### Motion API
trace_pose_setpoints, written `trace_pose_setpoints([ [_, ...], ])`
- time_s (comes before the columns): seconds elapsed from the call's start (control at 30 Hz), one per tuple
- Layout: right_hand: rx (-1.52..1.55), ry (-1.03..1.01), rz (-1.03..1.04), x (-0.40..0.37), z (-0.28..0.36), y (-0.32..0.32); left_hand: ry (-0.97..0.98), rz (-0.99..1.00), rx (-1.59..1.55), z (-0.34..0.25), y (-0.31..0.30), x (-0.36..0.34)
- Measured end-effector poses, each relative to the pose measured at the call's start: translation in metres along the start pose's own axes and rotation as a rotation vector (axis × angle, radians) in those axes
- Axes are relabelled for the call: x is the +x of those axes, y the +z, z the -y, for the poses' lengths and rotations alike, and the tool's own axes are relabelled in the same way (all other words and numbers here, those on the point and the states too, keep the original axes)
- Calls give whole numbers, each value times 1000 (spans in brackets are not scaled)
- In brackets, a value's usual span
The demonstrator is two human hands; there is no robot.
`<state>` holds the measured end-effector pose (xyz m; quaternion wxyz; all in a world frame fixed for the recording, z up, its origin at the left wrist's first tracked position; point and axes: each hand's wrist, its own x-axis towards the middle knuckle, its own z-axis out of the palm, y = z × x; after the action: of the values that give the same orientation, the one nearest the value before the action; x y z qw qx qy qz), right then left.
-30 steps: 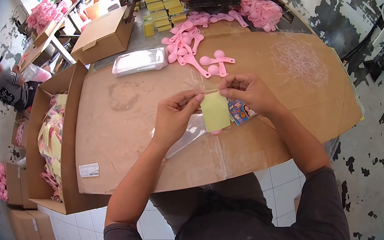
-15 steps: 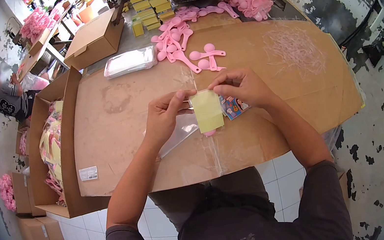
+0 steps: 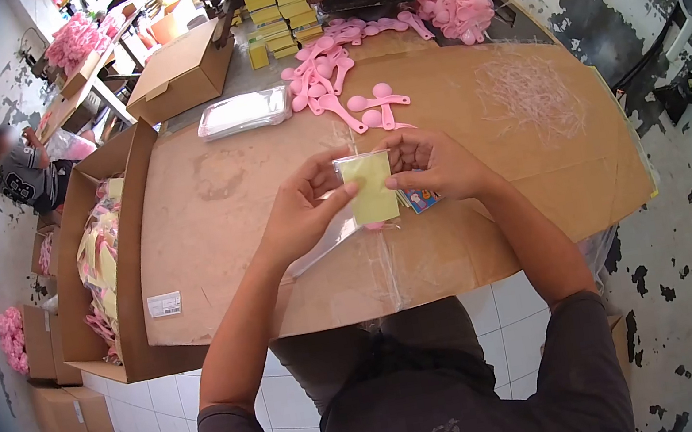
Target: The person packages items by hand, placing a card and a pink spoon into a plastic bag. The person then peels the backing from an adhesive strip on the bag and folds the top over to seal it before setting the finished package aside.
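Between both hands a yellow card (image 3: 373, 192) sits in a clear plastic bag, held upright above the cardboard sheet. My left hand (image 3: 308, 199) pinches its left edge with the thumb in front. On the right edge, my right hand (image 3: 433, 169) grips it with thumb and curled fingers. A bit of pink (image 3: 375, 226) shows below the card. Behind my right hand lies a colourful printed card (image 3: 421, 199), partly hidden. A clear plastic bag (image 3: 323, 242) lies flat below my left hand. Pink scoops (image 3: 337, 108) are scattered beyond the hands.
An open carton (image 3: 136, 337) of packed bags stands at the left, near a stack of clear bags (image 3: 246, 113). Yellow card stacks (image 3: 277, 12) and a closed box (image 3: 179, 71) are at the back. Plastic strips (image 3: 532, 94) lie right. A person (image 3: 26, 170) sits far left.
Both hands have shifted from the top corners of the yellow card to its sides, with the thumbs now lower on its front. The view has shifted slightly.
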<state>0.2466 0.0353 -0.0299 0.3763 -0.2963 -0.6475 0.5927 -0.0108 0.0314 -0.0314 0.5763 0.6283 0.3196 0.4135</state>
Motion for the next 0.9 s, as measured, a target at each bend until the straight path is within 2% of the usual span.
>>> trace_pose_setpoints([
  [0.07,19,-26,12,-1,3,-1,-126,109,146,-2,-12,-7],
  [0.1,29,-38,17,-2,4,-2,-169,74,142,-8,-13,-14],
  [0.2,-554,-25,-158,-11,19,-29,-172,-63,70,-11,-46,-44],
  [0.27,-791,-34,-134,-22,20,-54,27,-311,62,4,-96,-70],
  [0.33,-924,-34,-94,-30,17,-68,346,-708,-469,-16,-112,-80],
  [0.43,-967,-18,-3,-32,15,-69,413,-782,-533,-51,-104,-80],
  [0.53,-958,28,47,-28,16,-63,174,-573,-57,-25,-107,-66],
  [0.6,-915,83,16,-24,6,-66,8,-317,358,-12,-92,-46],
  [0.67,-877,43,-32,-21,1,-65,-29,-156,592,-8,-60,-23],
  [0.73,-844,9,-79,-19,-2,-66,40,-75,834,1,-34,-3],
  [0.83,-782,-15,-147,-18,1,-66,212,-10,1055,16,-21,15],
  [0.9,-714,-10,-198,-19,7,-64,22,-3,918,12,-19,21],
])
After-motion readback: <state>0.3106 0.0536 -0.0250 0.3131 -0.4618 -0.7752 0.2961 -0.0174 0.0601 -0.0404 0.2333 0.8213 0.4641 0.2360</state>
